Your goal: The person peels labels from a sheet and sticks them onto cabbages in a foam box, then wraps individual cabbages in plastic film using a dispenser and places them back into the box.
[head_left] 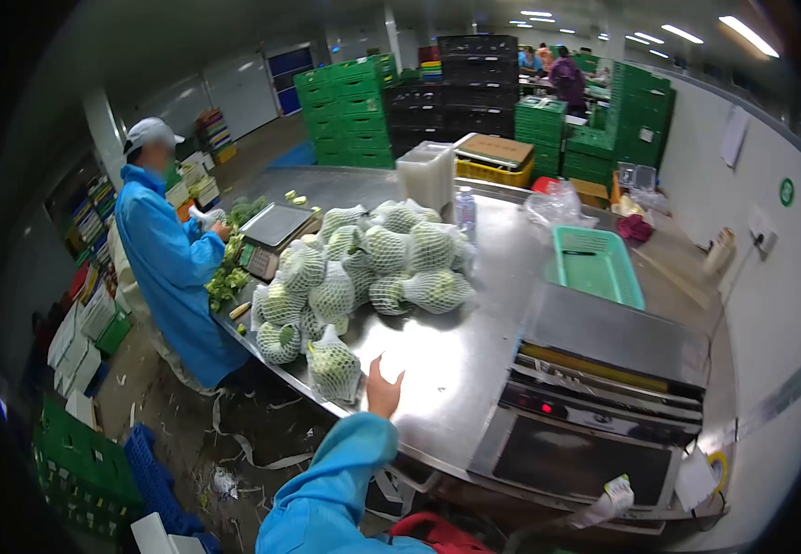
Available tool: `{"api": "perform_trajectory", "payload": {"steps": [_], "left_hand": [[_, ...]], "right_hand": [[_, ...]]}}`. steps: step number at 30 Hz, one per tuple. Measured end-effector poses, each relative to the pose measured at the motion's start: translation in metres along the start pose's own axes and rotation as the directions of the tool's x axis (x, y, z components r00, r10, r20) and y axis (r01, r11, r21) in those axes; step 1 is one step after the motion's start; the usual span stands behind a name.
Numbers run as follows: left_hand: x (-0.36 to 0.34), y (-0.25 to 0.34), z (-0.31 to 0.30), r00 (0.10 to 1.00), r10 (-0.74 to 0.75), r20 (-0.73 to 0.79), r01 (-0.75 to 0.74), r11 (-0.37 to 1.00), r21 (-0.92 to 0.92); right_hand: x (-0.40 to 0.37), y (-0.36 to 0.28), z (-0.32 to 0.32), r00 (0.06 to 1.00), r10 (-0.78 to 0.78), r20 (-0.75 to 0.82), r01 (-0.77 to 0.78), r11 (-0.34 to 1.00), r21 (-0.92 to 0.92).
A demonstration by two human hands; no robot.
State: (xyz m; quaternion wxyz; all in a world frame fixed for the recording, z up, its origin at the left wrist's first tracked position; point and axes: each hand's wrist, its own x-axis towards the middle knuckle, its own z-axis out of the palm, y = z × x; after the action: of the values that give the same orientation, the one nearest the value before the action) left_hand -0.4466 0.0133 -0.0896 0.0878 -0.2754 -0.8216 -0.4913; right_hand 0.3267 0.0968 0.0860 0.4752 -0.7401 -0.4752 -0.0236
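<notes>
My left hand (pixel 384 390), in a blue sleeve, is over the front of the steel table (pixel 437 369). Its thumb and a finger are spread, with nothing between them. Just to its left sits a round green vegetable in white foam netting (pixel 334 367), apart from the fingers. Behind that one lies a heap of similar netted vegetables (pixel 387 249). My right hand is not in view.
A wrapping machine (pixel 594 397) stands at the right, with a green basket (pixel 596 266) behind it. A scale (pixel 276 224) and leafy trimmings (pixel 227 282) lie at the left, beside a co-worker in blue (pixel 165 249). Clear containers (pixel 426 175) and a bottle (pixel 465 210) stand behind the heap.
</notes>
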Motion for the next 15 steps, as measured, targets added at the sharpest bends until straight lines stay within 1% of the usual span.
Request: {"api": "perform_trajectory", "payload": {"steps": [1, 2, 3, 4, 5, 6, 7, 8, 9, 10, 11, 12, 13, 14, 15], "left_hand": [[0.029, -0.021, -0.022, 0.986, 0.031, -0.162, -0.016, 0.996, 0.09], [0.05, -0.045, -0.045, 0.947, 0.073, -0.313, -0.015, 0.983, 0.183], [0.062, -0.081, -0.064, 0.918, 0.007, -0.396, 0.064, 0.984, 0.168], [0.068, -0.114, -0.081, 0.878, -0.055, -0.475, 0.142, 0.978, 0.15], [0.069, -0.13, -0.096, 0.861, -0.333, -0.385, 0.312, 0.943, -0.118], [0.071, -0.145, -0.111, 0.794, -0.565, -0.226, 0.47, 0.805, -0.361], [0.07, -0.175, -0.122, 0.866, -0.496, -0.053, 0.432, 0.798, -0.421], [0.059, -0.198, -0.122, 0.699, -0.695, 0.17, 0.68, 0.571, -0.46], [0.056, -0.195, -0.116, 0.713, -0.675, 0.189, 0.678, 0.597, -0.429], [0.055, -0.193, -0.11, 0.725, -0.656, 0.21, 0.677, 0.62, -0.396], [0.06, -0.185, -0.106, 0.722, -0.657, 0.217, 0.681, 0.618, -0.393], [0.066, -0.176, -0.103, 0.725, -0.638, 0.259, 0.683, 0.617, -0.39], [0.071, -0.17, -0.102, 0.729, -0.616, 0.298, 0.683, 0.618, -0.39], [0.076, -0.167, -0.103, 0.728, -0.611, 0.31, 0.684, 0.618, -0.387], [0.078, -0.164, -0.102, 0.7, -0.625, 0.344, 0.712, 0.578, -0.399]], "right_hand": [[-0.016, -0.045, 0.028, 0.982, -0.148, 0.115, 0.135, 0.984, 0.115], [-0.028, -0.08, 0.058, 0.941, -0.102, 0.323, 0.011, 0.962, 0.272], [-0.042, -0.113, 0.09, 0.847, -0.087, 0.524, -0.143, 0.913, 0.383], [-0.076, -0.148, 0.13, 0.733, -0.116, 0.67, -0.208, 0.9, 0.383], [-0.12, -0.188, 0.164, 0.593, -0.141, 0.793, -0.276, 0.889, 0.365], [-0.167, -0.263, 0.182, 0.327, -0.167, 0.93, -0.381, 0.878, 0.292], [-0.209, -0.321, 0.205, 0.039, -0.199, 0.979, -0.461, 0.866, 0.194], [-0.245, -0.325, 0.251, -0.299, -0.317, 0.9, -0.375, 0.906, 0.195], [-0.292, -0.357, 0.273, -0.37, -0.248, 0.895, -0.321, 0.938, 0.128], [-0.334, -0.367, 0.309, -0.495, -0.359, 0.791, -0.325, 0.921, 0.215], [-0.376, -0.386, 0.338, -0.588, -0.362, 0.723, -0.316, 0.926, 0.207], [-0.418, -0.401, 0.368, -0.618, -0.373, 0.692, -0.396, 0.908, 0.136], [-0.449, -0.426, 0.388, -0.637, -0.301, 0.71, -0.395, 0.918, 0.034], [-0.49, -0.433, 0.413, -0.581, -0.267, 0.769, -0.402, 0.915, 0.014], [-0.527, -0.436, 0.441, -0.573, -0.268, 0.775, -0.387, 0.922, 0.033]]}}
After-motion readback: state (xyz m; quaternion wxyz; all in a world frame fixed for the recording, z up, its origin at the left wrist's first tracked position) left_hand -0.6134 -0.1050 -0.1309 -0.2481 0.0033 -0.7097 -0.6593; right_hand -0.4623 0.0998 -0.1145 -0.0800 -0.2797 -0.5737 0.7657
